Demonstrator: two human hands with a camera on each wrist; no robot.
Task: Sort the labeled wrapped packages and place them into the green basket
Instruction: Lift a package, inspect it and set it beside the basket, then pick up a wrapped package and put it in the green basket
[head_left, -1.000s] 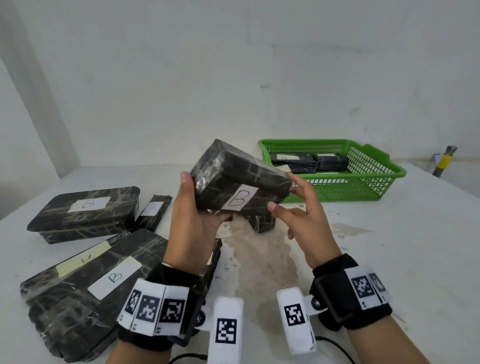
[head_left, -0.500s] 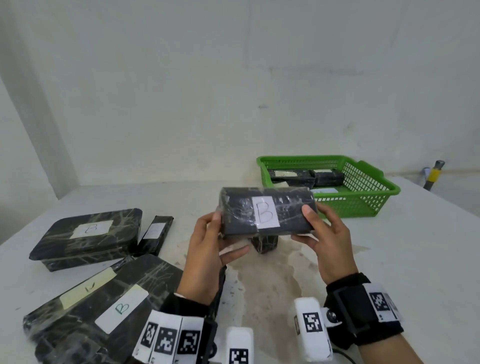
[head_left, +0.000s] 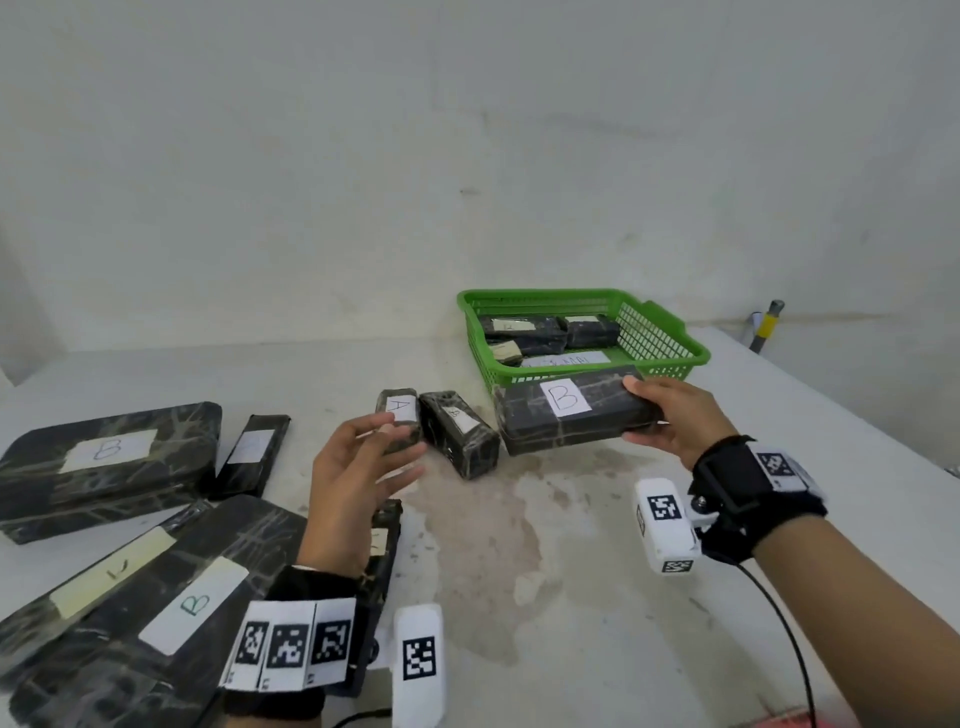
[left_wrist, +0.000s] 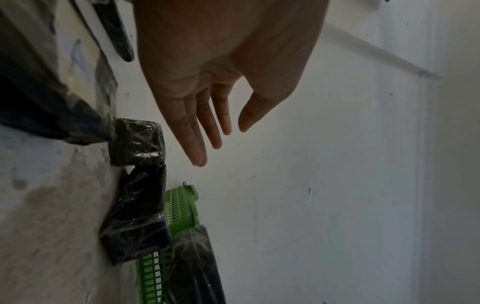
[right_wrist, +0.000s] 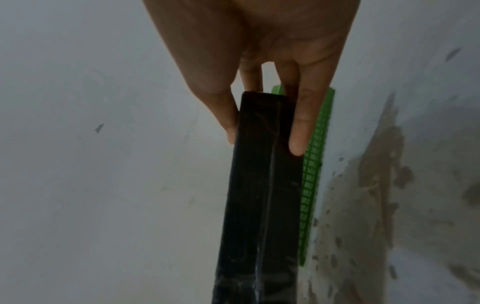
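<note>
**B-labelled package being held at the green basket's front edge**

A black wrapped package with a white "B" label (head_left: 571, 413) is being gripped at its right end by the right hand (head_left: 670, 421) — thumb on the top face, fingers (right_wrist: 298, 131) underneath, as the right wrist view is showing. The package is being held level, just in front of the near wall of the green basket (head_left: 670, 335), overlapping its front rim in the head view; whether it is touching the rim cannot be told.

Nothing is being held by the left hand (head_left: 358, 467): its fingers (left_wrist: 200, 131) are being kept straight and loosely together, the thumb apart, above the white surface (head_left: 597, 571).

Several wrapped packages are already lying inside the basket, among them one with a pale label (head_left: 522, 327). Just left of the held package, two small wrapped blocks are lying side by side on the surface — one labelled "A" (head_left: 399, 415), the other with a label too small to read (head_left: 457, 434). Further left, a flat package marked "B" (head_left: 109, 462) and a slim dark package (head_left: 254, 454) are lying near each other, and a large package marked "B" (head_left: 171, 603) is lying at the near left edge.
</note>
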